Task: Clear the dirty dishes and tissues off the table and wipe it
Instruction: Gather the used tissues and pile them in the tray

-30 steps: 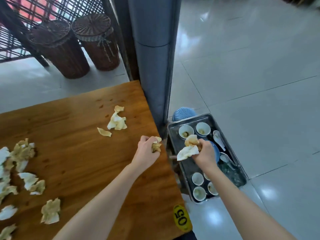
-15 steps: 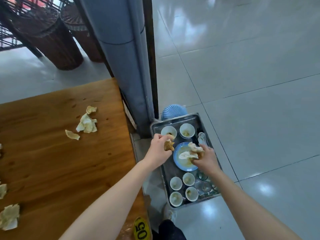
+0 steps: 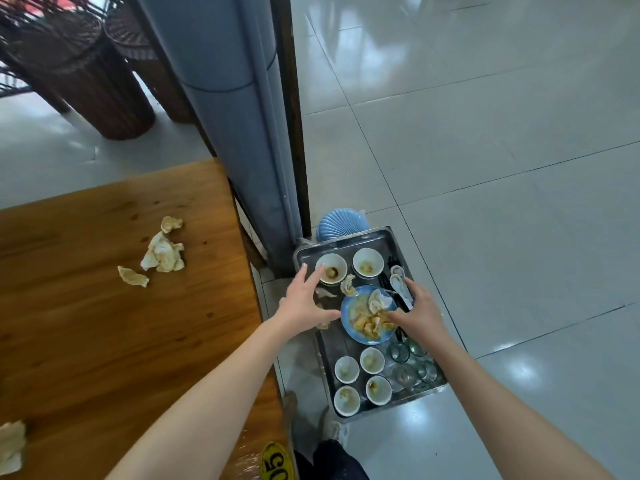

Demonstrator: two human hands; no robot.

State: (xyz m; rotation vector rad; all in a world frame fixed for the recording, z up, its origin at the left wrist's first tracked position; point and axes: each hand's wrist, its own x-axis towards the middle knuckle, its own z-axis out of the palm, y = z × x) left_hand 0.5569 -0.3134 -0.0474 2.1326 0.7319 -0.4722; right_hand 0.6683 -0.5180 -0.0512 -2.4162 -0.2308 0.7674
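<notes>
On the plate point(image 3: 347, 329) in the tray point(image 3: 329, 344), the tissues point(image 3: 372, 322) lie in a crumpled heap with no clear axis; the tray's long side runs away from you, beside the bench point(image 3: 121, 341). Your right hand point(image 3: 420, 311) touches the heap with straight fingers and your left hand point(image 3: 304, 299) hovers spread, empty: press the heap toward the plate's middle so nothing spills over.

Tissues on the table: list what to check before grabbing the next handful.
1. Left hand empty: ok, fingers spread.
2. Right hand empty: ok, straight fingers touch the tissue pile.
3. Pile contained in the blue plate: not ok, scraps lie on the tray beside it.
4. Table free of tissues: not ok, a clump lies on it.
</notes>
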